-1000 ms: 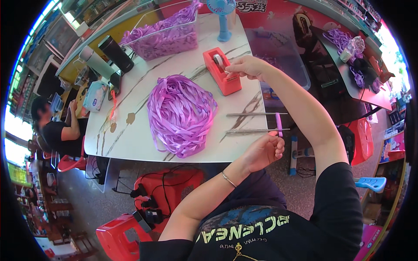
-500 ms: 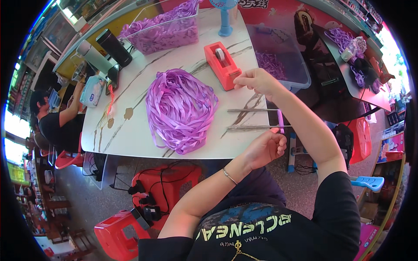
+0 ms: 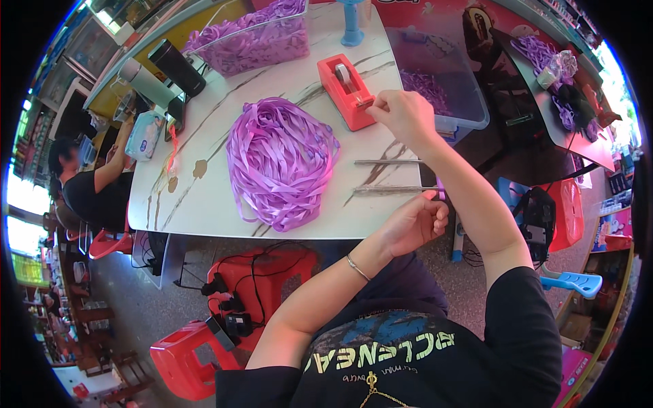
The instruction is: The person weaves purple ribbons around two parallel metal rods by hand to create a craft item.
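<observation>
My right hand is closed in a pinch beside the front end of a red tape dispenser. Whatever is between its fingertips is too small to make out. Lower down, my left hand is half curled, palm up, just off the table's edge. Its thumb is pressed at a purple ribbon that loops round two thin metal rods. The rods lie parallel and stick out over the tabletop; my right forearm hides part of them. Left of them lies a big coiled heap of purple ribbon.
A clear bin of purple ribbon stands at the back of the marbled table, near a blue fan, two bottles and a wipes pack. Another person sits left. Red stools with cables stand below.
My right hand has risen slightly and its fingers have curled in more at the dispenser. My left hand stays by the ribbon and rods. The whole view has shifted a little.
</observation>
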Tool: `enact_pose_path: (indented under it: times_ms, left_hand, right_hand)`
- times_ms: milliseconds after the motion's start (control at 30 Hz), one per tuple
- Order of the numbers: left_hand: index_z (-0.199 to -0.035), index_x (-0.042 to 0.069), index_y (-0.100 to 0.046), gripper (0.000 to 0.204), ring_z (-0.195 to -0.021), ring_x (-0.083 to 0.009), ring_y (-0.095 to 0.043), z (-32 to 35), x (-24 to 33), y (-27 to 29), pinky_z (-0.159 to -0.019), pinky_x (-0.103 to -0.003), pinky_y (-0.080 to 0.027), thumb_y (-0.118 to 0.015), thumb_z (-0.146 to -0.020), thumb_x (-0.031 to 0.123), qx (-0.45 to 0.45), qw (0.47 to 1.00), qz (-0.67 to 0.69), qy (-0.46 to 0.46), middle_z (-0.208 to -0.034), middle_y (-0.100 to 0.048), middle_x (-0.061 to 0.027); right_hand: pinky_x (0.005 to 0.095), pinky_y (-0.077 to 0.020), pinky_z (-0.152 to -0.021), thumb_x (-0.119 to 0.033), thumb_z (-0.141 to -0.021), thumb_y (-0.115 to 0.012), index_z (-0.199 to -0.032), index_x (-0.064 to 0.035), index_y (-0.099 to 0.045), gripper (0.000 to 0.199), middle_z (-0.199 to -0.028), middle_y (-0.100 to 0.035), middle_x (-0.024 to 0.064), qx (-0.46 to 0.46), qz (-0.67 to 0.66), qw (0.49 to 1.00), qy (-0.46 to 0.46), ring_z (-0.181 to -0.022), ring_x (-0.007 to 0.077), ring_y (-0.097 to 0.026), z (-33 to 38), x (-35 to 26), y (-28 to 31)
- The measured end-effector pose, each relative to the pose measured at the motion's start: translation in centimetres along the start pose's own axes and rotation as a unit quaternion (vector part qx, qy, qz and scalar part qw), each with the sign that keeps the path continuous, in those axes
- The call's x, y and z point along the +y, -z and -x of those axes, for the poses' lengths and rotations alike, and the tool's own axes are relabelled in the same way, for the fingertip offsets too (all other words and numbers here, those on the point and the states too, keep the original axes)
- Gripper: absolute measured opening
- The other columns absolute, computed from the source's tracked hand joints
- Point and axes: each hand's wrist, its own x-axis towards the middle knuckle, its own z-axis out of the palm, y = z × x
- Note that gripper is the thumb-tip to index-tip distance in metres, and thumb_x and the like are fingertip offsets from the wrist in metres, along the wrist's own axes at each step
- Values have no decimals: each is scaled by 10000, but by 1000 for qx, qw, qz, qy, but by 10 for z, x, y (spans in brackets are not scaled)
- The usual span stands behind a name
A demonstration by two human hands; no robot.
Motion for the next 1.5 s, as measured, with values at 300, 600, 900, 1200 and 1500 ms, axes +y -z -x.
enact_pose_path:
  times_ms: [300,600,900,1200,1500]
  left_hand:
    - [-756,97,-415,119,-639,-102,-429,-2,1,2,-654,-234,-368,-428,-832,189,-24,999,-30,32,-688,-432,0]
    - [-733,78,-419,149,-636,-95,-429,-2,2,-1,-661,-234,-378,-420,-841,179,-13,999,-36,21,-672,-410,6]
    - [-1026,147,-308,238,-642,-105,-441,0,2,-4,-640,-241,-387,-431,-827,102,4,1000,-19,-1,-702,-440,-2]
    - [-1088,132,-296,305,-637,-105,-434,-1,3,-7,-639,-235,-377,-427,-816,96,15,1000,-27,1,-698,-435,0]
    - [-1142,105,-332,350,-640,-111,-427,-4,0,-5,-632,-236,-370,-440,-809,107,-11,1000,-24,-1,-694,-428,-6]
  right_hand:
    - [215,-404,-598,-131,-803,-583,-767,-3,-586,133,-666,-568,8,-312,-261,913,-25,-631,65,-512,20,58,44]
    - [252,-410,-590,-189,-788,-576,-767,-30,-559,161,-636,-555,36,-411,-91,907,9,-624,105,-537,53,72,80]
    - [342,-421,-579,-298,-724,-602,-769,-89,-601,214,-668,-593,57,-373,99,921,59,-645,216,-580,59,64,81]
    - [358,-429,-559,-363,-674,-647,-645,-80,-605,288,-632,-595,56,-310,184,932,42,-624,250,-582,62,65,79]
    - [250,-402,-531,-257,-807,-570,-825,-63,-569,194,-668,-535,-26,-180,-433,856,-217,-599,96,-496,112,170,20]
